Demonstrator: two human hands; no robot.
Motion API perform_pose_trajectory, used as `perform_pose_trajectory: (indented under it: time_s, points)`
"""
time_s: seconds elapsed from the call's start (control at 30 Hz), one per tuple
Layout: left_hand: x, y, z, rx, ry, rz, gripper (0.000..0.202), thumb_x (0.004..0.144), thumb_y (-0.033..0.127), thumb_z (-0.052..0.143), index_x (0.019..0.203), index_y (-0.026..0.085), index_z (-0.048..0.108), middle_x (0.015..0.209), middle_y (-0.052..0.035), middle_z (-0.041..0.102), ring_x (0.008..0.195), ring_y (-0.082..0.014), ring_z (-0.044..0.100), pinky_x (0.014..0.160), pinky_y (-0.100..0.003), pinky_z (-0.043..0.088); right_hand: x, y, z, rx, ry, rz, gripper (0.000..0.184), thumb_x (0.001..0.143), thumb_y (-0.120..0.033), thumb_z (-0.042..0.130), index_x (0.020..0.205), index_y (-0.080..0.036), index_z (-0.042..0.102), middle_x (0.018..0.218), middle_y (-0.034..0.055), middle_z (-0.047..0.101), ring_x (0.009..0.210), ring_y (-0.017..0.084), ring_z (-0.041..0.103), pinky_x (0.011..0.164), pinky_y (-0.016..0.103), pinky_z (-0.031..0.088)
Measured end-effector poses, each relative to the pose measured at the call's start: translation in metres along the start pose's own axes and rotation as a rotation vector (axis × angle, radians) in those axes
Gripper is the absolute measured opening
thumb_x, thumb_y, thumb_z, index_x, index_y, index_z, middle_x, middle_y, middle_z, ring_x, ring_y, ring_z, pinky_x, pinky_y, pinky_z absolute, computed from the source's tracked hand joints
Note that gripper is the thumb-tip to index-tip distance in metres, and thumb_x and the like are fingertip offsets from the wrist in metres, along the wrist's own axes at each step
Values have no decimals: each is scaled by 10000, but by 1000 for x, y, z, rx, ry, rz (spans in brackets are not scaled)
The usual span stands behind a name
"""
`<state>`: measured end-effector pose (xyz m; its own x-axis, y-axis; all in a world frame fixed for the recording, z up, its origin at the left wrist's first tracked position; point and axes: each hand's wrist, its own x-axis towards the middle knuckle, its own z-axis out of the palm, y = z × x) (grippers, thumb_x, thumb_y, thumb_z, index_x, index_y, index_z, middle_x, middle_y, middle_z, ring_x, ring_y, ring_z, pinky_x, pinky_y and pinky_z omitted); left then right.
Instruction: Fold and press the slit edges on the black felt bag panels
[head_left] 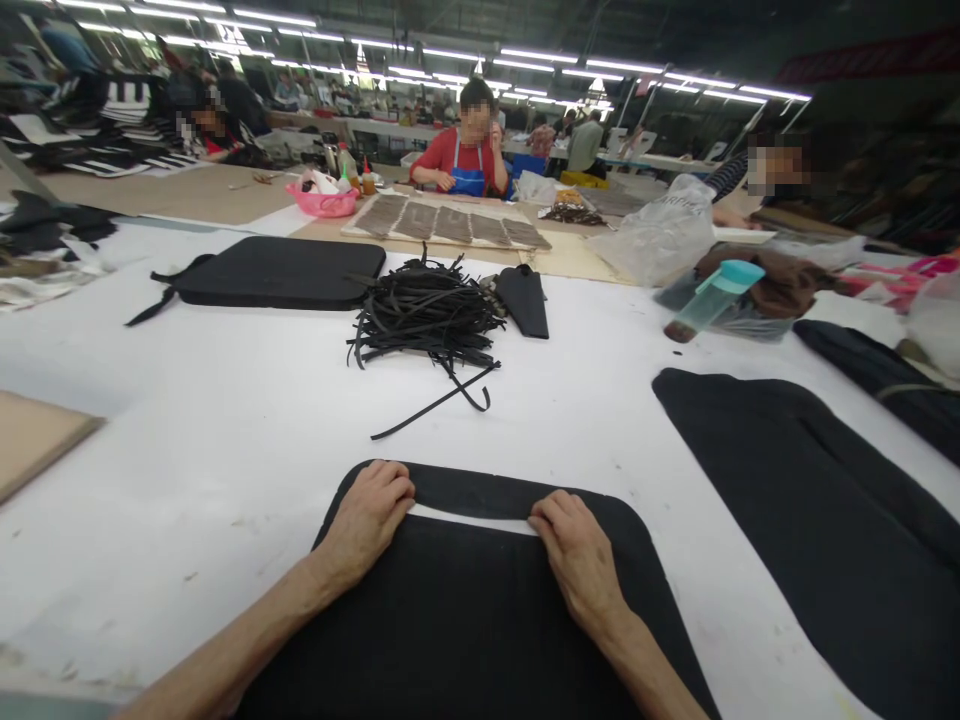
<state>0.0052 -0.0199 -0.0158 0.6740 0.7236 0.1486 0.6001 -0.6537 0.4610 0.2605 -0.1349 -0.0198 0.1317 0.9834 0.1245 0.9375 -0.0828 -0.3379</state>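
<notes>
A black padded fabric panel [465, 620] lies on the white table [225, 440] right in front of me. A black strap [472, 492] runs along its far edge, with a thin white gap beneath it. My left hand [367, 520] presses on the strap's left end, fingers curled over it. My right hand [574, 545] holds down the right end the same way. A pile of loose black straps [427, 315] sits further back at the table's centre.
A large black panel [810, 500] lies to my right, another flat black panel [277, 272] at far left. A teal-capped bottle [712, 298] lies on its side near a plastic bag [660, 240]. A person in red with a blue apron [465, 155] sits across. A board edge [37, 435] juts in at left.
</notes>
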Motion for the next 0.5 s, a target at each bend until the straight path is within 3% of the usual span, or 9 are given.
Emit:
perform_pose_trajectory:
  time_s: [0.5]
  points:
    - [4,19,5,249,41,-155,205,862,145,383,746,169,550,878,-61,539,826,-206,458,743,-373,376,5,-14,1,-301,40,20,170,856,-162,461,712,-216,531,748,27,543,738,202,460,667,336,300]
